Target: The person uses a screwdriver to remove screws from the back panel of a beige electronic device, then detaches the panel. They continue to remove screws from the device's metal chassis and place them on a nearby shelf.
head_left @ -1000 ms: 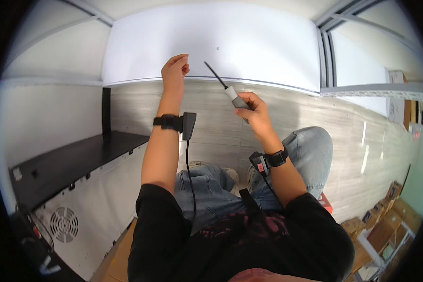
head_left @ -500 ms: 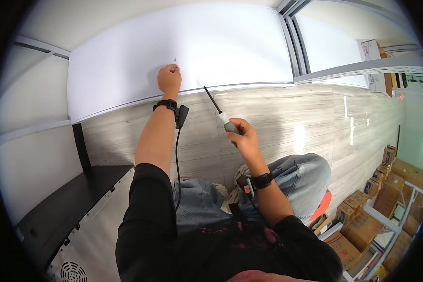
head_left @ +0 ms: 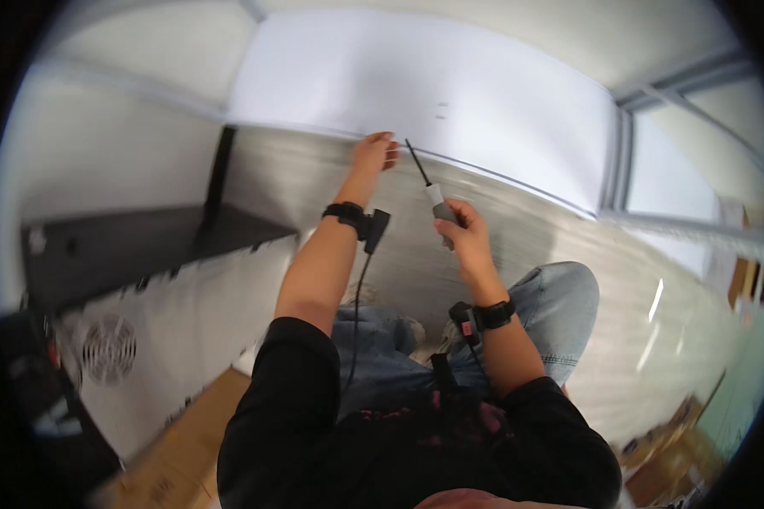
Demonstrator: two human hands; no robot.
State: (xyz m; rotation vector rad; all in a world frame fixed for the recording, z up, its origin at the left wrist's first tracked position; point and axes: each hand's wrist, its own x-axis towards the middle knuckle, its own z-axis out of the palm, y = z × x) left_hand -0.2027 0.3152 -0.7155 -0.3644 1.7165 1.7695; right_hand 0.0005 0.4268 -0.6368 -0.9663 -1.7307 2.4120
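My right hand [head_left: 465, 229] is wrapped round the grey handle of a screwdriver [head_left: 436, 197] with a white collar and a thin black shaft. The shaft slants up and left, its tip close to the front edge of a white shelf board [head_left: 518, 110]. Just left of that tip is my left hand [head_left: 375, 156], fingers curled in and thumb side up; whatever they may hold is too small and blurred to make out. A pair of tiny dark objects [head_left: 441, 110] lies on the board beyond, their kind unclear.
Grey metal posts [head_left: 615, 165] frame the board at right. A black-topped metal cabinet [head_left: 161, 254] with a round vent stands at left, with cardboard [head_left: 174, 433] below it. A cable [head_left: 361, 297] hangs from my left wrist strap. Cartons [head_left: 671, 450] are at lower right.
My view has swung left, bringing more of the cabinet into sight. My left hand has drawn back from the small objects on the board to beside the screwdriver's tip. My right hand keeps its grip.
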